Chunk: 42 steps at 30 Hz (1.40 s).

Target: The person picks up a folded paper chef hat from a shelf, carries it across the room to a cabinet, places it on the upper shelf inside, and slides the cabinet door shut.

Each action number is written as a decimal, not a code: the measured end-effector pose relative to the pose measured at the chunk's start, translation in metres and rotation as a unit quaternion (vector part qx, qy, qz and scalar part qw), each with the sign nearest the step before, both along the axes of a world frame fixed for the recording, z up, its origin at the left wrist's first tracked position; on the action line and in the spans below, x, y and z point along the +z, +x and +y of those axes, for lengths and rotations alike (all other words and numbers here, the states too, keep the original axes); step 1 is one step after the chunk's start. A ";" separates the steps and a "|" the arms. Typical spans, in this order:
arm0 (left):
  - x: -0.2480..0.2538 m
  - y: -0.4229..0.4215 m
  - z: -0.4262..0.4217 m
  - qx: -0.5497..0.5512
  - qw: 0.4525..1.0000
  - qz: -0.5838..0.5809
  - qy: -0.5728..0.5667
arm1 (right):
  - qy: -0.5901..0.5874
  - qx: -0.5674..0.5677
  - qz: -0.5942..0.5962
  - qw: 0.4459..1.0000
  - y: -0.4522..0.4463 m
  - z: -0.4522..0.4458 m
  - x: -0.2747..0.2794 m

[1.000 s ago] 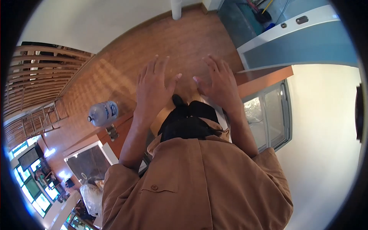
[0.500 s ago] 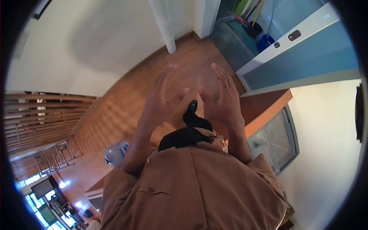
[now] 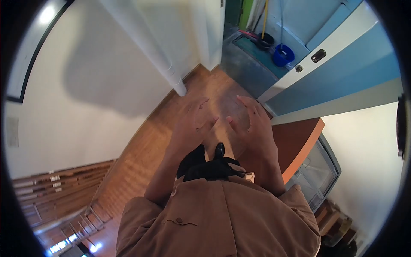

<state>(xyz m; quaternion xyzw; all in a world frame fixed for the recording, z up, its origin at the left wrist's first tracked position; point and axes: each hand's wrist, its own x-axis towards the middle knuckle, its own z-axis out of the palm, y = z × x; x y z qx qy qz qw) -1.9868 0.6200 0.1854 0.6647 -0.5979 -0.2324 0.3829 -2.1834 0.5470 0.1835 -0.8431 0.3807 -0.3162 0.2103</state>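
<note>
My left hand is held out in front of my body with the fingers curved and the thumb apart. Opposite it, my right hand has the same cupped shape, thumb spread from the fingers. A gap separates the two hands, and neither holds or touches anything. Below them shows the wooden floor, with one black shoe under my brown shirt. A brown wooden surface is nearest to my right hand, lower and to its right.
Ahead on the right is a doorway with an open white-and-blue door. Beyond it are a blue bucket and a black bucket. A white pipe stands by the left wall. Wooden slats lie at lower left.
My body has moved forward toward the doorway, and the clear bottle at left has gone out of view. Both hands stay raised and apart, now lower in the view.
</note>
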 end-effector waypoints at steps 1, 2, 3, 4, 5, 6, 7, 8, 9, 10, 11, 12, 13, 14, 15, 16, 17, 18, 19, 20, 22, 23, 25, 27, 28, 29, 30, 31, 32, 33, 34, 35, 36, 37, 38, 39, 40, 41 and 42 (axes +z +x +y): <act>-0.001 0.008 -0.011 0.002 1.000 -0.022 0.001 | -0.004 -0.014 0.003 1.000 0.008 -0.009 0.002; 0.001 0.017 -0.022 -0.012 1.000 -0.019 -0.004 | -0.019 -0.019 0.016 1.000 0.015 -0.017 0.003; 0.005 0.026 -0.030 -0.016 0.999 -0.041 0.000 | -0.032 -0.026 0.029 0.999 0.023 -0.023 0.005; 0.008 0.036 -0.039 -0.020 0.998 -0.064 0.003 | -0.035 -0.042 0.032 0.998 0.033 -0.029 0.007; 0.009 0.045 -0.047 -0.036 0.997 -0.061 0.002 | -0.002 -0.060 0.048 0.997 0.043 -0.035 0.013; 0.012 0.055 -0.057 -0.035 0.998 -0.052 -0.009 | 0.030 -0.079 0.063 0.994 0.052 -0.039 0.017; 0.016 0.064 -0.069 -0.030 0.998 -0.041 -0.025 | 0.024 -0.092 0.065 0.993 0.061 -0.044 0.019; 0.019 0.073 -0.081 -0.037 0.998 -0.039 -0.035 | 0.020 -0.109 0.061 0.992 0.069 -0.049 0.020; 0.020 0.083 -0.091 -0.045 0.997 -0.043 -0.035 | 0.018 -0.126 0.057 0.990 0.078 -0.055 0.022; 0.021 0.092 -0.101 -0.051 0.997 -0.048 -0.032 | 0.012 -0.132 0.057 0.990 0.087 -0.060 0.027; 0.023 0.099 -0.112 -0.057 0.997 -0.048 -0.037 | 0.015 -0.149 0.055 0.987 0.096 -0.064 0.031; 0.024 0.106 -0.121 -0.065 0.997 -0.042 -0.028 | 0.021 -0.167 0.052 0.984 0.104 -0.068 0.033; 0.023 0.111 -0.130 -0.075 0.996 -0.037 -0.017 | 0.020 -0.176 0.051 0.983 0.111 -0.073 0.034; 0.020 0.116 -0.140 -0.085 0.996 -0.036 -0.019 | 0.028 -0.195 0.052 0.979 0.117 -0.077 0.035; 0.015 0.120 -0.150 -0.093 0.995 -0.012 -0.027 | 0.037 -0.215 0.054 0.974 0.121 -0.081 0.035; 0.012 0.121 -0.160 -0.103 0.994 0.011 -0.035 | 0.038 -0.225 0.055 0.972 0.124 -0.086 0.034; 0.010 0.121 -0.170 -0.113 0.993 0.012 -0.038 | 0.035 -0.228 0.047 0.972 0.125 -0.092 0.032; 0.010 0.121 -0.179 -0.138 0.989 0.025 -0.042 | 0.033 -0.230 0.039 0.972 0.125 -0.098 0.031; 0.010 0.120 -0.189 -0.160 0.985 0.038 -0.044 | 0.032 -0.238 0.039 0.970 0.124 -0.104 0.029; 0.011 0.118 -0.198 -0.165 0.985 0.038 -0.045 | 0.030 -0.240 0.043 0.969 0.122 -0.111 0.028; 0.013 0.111 -0.215 -0.172 0.984 0.017 -0.033 | 0.031 -0.239 0.043 0.969 0.117 -0.126 0.027; 0.010 0.108 -0.227 -0.171 0.985 0.012 -0.031 | 0.038 -0.234 0.028 0.971 0.113 -0.135 0.027; 0.002 0.102 -0.250 -0.189 0.976 -0.069 -0.084 | 0.052 -0.224 0.005 0.973 0.106 -0.153 0.025; 0.004 0.090 -0.272 -0.195 0.976 -0.068 -0.064 | 0.066 -0.242 -0.011 0.968 0.095 -0.175 0.020; 0.005 0.083 -0.283 -0.201 0.976 -0.059 -0.050 | 0.071 -0.236 -0.015 0.969 0.087 -0.188 0.015; 0.003 0.075 -0.297 -0.195 0.978 -0.064 -0.046 | 0.063 -0.229 -0.044 0.970 0.079 -0.202 0.009; 0.001 0.068 -0.310 -0.192 0.978 -0.059 -0.062 | 0.057 -0.222 -0.071 0.971 0.070 -0.215 0.004; 0.000 0.058 -0.320 -0.185 0.978 -0.052 -0.075 | 0.065 -0.210 -0.072 0.973 0.060 -0.229 0.002; 0.000 0.049 -0.329 -0.173 0.981 -0.056 -0.065 | 0.065 -0.211 -0.093 0.971 0.051 -0.242 0.001; 0.001 0.039 -0.341 -0.172 0.981 -0.049 -0.075 | 0.063 -0.216 -0.116 0.967 0.043 -0.255 0.000; 0.006 0.031 -0.356 -0.176 0.979 -0.044 -0.093 | 0.062 -0.210 -0.123 0.968 0.035 -0.268 0.000; 0.009 0.024 -0.370 -0.174 0.979 -0.051 -0.097 | 0.062 -0.208 -0.144 0.966 0.027 -0.280 0.000; 0.010 0.016 -0.380 -0.171 0.979 -0.048 -0.099 | 0.065 -0.208 -0.161 0.963 0.019 -0.290 0.001; 0.009 0.007 -0.390 -0.168 0.980 -0.043 -0.099 | 0.066 -0.210 -0.162 0.962 0.012 -0.301 0.001; 0.009 0.000 -0.399 -0.171 0.980 -0.042 -0.097 | 0.066 -0.205 -0.163 0.963 0.006 -0.311 0.002; 0.009 -0.005 -0.408 -0.165 0.981 -0.052 -0.091 | 0.067 -0.201 -0.164 0.964 0.002 -0.321 0.003; 0.009 -0.009 -0.416 -0.159 0.982 -0.063 -0.085 | 0.070 -0.204 -0.163 0.963 -0.002 -0.329 0.003; 0.008 -0.012 -0.425 -0.162 0.982 -0.062 -0.081 | 0.071 -0.196 -0.171 0.963 -0.005 -0.338 0.005; 0.007 -0.016 -0.433 -0.162 0.982 -0.057 -0.076 | 0.072 -0.188 -0.179 0.963 -0.008 -0.347 0.006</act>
